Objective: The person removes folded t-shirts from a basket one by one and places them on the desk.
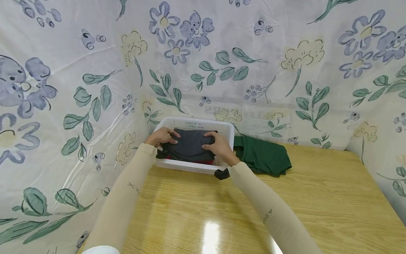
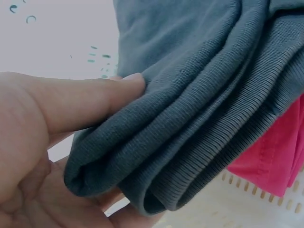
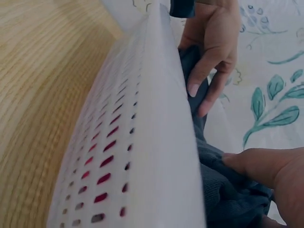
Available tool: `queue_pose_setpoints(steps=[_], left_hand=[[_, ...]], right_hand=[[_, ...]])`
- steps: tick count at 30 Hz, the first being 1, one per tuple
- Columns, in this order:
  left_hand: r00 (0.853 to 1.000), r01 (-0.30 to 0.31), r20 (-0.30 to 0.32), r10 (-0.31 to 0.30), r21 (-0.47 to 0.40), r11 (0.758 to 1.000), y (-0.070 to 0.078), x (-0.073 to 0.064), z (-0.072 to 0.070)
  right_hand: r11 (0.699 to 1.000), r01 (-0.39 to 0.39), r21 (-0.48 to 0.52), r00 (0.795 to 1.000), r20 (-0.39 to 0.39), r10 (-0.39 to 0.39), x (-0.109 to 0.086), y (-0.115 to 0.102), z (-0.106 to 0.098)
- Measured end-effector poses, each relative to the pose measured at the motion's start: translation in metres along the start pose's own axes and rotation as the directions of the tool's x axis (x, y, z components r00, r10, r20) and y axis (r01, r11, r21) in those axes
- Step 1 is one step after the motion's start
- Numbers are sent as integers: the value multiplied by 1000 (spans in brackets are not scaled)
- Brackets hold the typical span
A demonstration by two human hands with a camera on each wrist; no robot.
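A folded dark grey garment (image 1: 190, 144) with ribbed edges lies inside the white plastic basket (image 1: 187, 166). My left hand (image 1: 162, 137) grips its left end; in the left wrist view the thumb (image 2: 126, 90) presses on top of the folds and the other fingers curl underneath. At the opposite end my right hand (image 1: 220, 145) holds the garment, its thumb (image 3: 251, 164) over the cloth in the right wrist view and the fingers mostly hidden. Under the grey garment shows a red cloth (image 2: 270, 154), also visible through the basket's slots.
A dark green folded cloth (image 1: 261, 155) lies on the wooden table (image 1: 320, 190) just right of the basket. Floral-patterned sheeting (image 1: 250, 81) hangs close behind the basket and along its left side.
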State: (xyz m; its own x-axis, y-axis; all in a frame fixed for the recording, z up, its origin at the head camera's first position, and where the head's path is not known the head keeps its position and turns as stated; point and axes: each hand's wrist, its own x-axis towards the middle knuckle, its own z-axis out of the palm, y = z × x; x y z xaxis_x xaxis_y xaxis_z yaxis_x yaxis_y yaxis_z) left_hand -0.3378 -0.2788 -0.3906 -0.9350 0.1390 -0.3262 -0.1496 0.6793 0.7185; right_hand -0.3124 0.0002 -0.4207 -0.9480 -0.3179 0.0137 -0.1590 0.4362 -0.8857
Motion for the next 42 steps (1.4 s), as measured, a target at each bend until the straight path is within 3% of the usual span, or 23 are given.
queue_pose_setpoints(steps=[9,25,42], left_hand=[[995,-91,-49,90,-24,996,10,-6,-2],[980,-196,-30,194,-56,979,31,-15,1],[958,-279,-79,277,-15,960,58,-22,16]], right_hand=[[999,36,-13,999,-21,-36,-2,-2,-21],[993,90,-74,995,-44,-93,-16,-3,-56],[994,91,-58,995,-41,-94,-33,-2,-91]])
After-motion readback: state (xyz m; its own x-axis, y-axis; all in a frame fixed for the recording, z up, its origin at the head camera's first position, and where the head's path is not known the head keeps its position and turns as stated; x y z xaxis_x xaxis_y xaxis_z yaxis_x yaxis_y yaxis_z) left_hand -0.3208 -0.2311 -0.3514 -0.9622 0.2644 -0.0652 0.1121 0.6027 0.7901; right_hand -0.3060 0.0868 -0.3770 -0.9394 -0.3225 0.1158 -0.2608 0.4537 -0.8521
